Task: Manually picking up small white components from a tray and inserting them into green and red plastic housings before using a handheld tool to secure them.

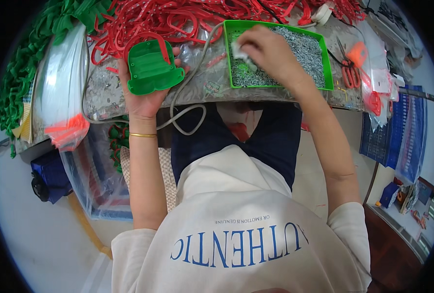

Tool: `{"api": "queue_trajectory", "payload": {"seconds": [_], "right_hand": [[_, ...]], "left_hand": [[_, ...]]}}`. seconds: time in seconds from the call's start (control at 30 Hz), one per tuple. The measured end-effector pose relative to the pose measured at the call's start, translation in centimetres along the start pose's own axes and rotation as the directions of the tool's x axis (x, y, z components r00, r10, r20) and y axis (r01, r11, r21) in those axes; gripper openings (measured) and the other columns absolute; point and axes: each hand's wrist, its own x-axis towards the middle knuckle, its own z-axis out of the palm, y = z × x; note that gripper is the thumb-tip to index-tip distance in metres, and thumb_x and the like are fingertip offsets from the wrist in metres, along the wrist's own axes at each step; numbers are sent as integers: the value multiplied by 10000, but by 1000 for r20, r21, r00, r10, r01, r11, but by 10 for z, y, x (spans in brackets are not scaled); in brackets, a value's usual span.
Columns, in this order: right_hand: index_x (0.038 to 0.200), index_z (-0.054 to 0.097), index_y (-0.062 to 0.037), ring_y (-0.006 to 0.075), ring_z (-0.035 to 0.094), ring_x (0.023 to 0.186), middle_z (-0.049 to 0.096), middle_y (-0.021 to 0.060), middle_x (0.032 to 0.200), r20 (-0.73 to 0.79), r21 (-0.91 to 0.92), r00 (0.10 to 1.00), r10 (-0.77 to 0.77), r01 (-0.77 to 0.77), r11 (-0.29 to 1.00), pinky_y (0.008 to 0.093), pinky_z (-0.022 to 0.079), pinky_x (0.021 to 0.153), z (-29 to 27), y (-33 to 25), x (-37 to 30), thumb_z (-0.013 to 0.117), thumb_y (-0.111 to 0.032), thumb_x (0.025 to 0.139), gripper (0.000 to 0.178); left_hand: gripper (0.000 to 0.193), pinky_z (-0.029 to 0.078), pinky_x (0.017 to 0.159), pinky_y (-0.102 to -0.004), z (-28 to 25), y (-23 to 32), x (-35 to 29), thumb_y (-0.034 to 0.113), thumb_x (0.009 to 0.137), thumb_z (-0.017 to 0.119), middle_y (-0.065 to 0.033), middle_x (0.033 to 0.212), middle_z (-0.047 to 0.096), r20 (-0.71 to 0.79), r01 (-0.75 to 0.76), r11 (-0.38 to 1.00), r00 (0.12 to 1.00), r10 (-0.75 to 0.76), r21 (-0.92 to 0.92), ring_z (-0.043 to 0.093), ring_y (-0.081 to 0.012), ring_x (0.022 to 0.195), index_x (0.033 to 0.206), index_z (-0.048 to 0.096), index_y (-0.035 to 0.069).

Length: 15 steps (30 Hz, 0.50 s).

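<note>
- Left hand (146,95), one: lying palm up at the near edge of the desk (104,93), fingers spread beneath one green plastic part (151,68) and cradling it; one thin gold bangle (143,135) is sitting on the wrist.
- Green plastic part, one: flat-bottomed, ribbed moulding with rounded corners, resting in the left palm, just left of the tray.
- Right hand (268,49), one: reaching into the tray, fingertips pinching together on a small whitish piece (239,51) at the tray's left side; what that piece is cannot be told.
- Green tray (328,63), one: rectangular, shallow, sitting on the desk in front of the person and holding small silvery metal pieces (307,51), too many and too small to count.
- Grey cable (187,105), one: looping from the back of the desk, passing between part and tray and hanging over the near edge.
- Scissors (349,66), one pair, orange-red handles: lying just right of the tray.
- Red straps (178,17), one tangled heap, uncountable: covering the far side of the desk.
- Green pieces (26,68), one heap, uncountable: piling up at the far left.
- Clear plastic bags (63,78), number unclear: lying at the left of the desk.
</note>
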Motion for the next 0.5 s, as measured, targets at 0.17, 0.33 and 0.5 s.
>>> {"api": "queue_trajectory", "payload": {"seconds": [0.17, 0.33, 0.5], "right_hand": [[976, 653, -54, 250, 631, 810, 612, 89, 902, -72, -14, 994, 82, -83, 996, 344, 496, 736, 5, 11, 13, 638, -140, 862, 143], [958, 636, -49, 235, 628, 799, 601, 81, 893, 55, 21, 995, -82, 81, 996, 342, 497, 719, 1, 6, 4, 646, -130, 861, 126], [956, 634, -45, 233, 611, 822, 587, 77, 900, 126, 106, 988, 90, -104, 989, 337, 484, 727, -35, 7, -19, 662, -117, 856, 126]], "left_hand": [[825, 349, 1057, -596, 2, -1, 1, 686, 887, 432, -294, 1358, 462, -5, 7, 1000, 1000, -7, 4, 575, -388, 1101, 1406, 421, 44], [820, 349, 1059, -592, 1, -2, 2, 679, 889, 439, -293, 1365, 454, -20, 13, 1000, 1000, -13, -8, 572, -391, 1102, 1407, 420, 44], [825, 343, 1064, -591, 0, 0, -1, 680, 885, 447, -293, 1374, 444, -1, 21, 1000, 1000, -21, -6, 562, -394, 1115, 1411, 415, 45]]}}
